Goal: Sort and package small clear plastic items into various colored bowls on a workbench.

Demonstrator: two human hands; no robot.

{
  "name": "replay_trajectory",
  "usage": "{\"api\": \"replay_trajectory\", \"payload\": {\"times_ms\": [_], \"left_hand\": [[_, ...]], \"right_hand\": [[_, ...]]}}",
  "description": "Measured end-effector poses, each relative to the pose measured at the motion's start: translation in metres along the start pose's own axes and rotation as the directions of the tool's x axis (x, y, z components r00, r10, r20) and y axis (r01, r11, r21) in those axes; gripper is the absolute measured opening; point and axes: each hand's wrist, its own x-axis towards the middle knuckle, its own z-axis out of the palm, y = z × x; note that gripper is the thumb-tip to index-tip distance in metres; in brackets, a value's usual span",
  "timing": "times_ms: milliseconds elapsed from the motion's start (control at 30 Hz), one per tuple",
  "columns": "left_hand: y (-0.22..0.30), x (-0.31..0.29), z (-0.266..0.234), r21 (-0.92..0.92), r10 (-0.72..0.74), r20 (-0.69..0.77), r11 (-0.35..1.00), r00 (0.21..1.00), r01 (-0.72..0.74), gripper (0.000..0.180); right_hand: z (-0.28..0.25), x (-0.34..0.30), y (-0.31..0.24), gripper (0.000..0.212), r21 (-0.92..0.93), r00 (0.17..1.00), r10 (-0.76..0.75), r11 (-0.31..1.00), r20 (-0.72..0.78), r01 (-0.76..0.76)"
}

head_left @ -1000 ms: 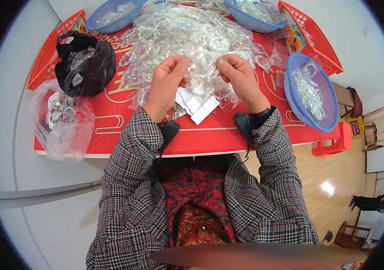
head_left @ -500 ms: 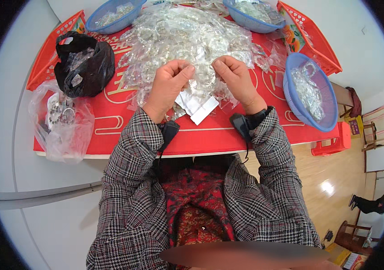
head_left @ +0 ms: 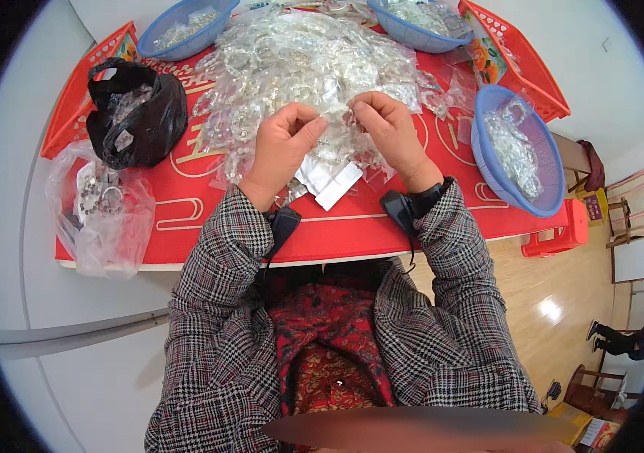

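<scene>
A broad heap of small clear plastic packets (head_left: 284,64) with silvery, jewellery-like pieces covers the middle of the red tablecloth (head_left: 269,240). Above its near side, my left hand (head_left: 286,147) pinches thumb against forefinger. My right hand (head_left: 394,136) pinches the same way a short gap to the right. A small shiny bit shows at the right fingertips, but against the glittering heap I cannot make out what either hand holds. Below the hands lie folded white, silvery packets (head_left: 329,181). Each wrist wears a black strap with a small dark device.
At the left stand a black plastic bag (head_left: 137,124) and a clear bag (head_left: 114,219) with silvery rings. Blue baskets (head_left: 480,151) of packets sit around the heap, beside red crates (head_left: 545,90). A red stool (head_left: 563,234) and a person (head_left: 628,341) appear at the far right.
Both hands remain close together over the heap, pinching. The right fingertips have shifted slightly left, and a shiny bit now shows there. The whole view has moved a little.
</scene>
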Motion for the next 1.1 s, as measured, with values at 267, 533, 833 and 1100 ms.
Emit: {"api": "replay_trajectory", "payload": {"times_ms": [267, 533, 833, 1100], "left_hand": [[-0.002, 0.0, 0.002, 0.076, 0.063, -0.023, 0.995, 0.998, -0.062, 0.01], [0.004, 0.002, 0.009, -0.144, -0.031, -0.097, 0.989, 0.995, 0.016, 0.011], [0.003, -0.002, 0.008, -0.205, -0.098, -0.131, 0.976, 0.987, 0.07, 0.006], [0.008, 0.002, 0.016, -0.143, -0.111, -0.04, 0.984, 0.993, 0.105, 0.011]], "right_hand": [[-0.002, 0.003, 0.011, 0.019, -0.173, 0.986, -0.162, 0.973, -0.033, 0.154], [-0.012, 0.003, 0.006, 0.023, -0.165, 0.963, -0.202, 0.971, -0.176, 0.174], [0.007, -0.005, -0.015, 0.032, -0.35, 0.92, -0.388, 0.869, -0.048, 0.348], [-0.002, 0.0, 0.005, 0.021, -0.33, 0.86, -0.508, 0.821, -0.047, 0.467]]}}
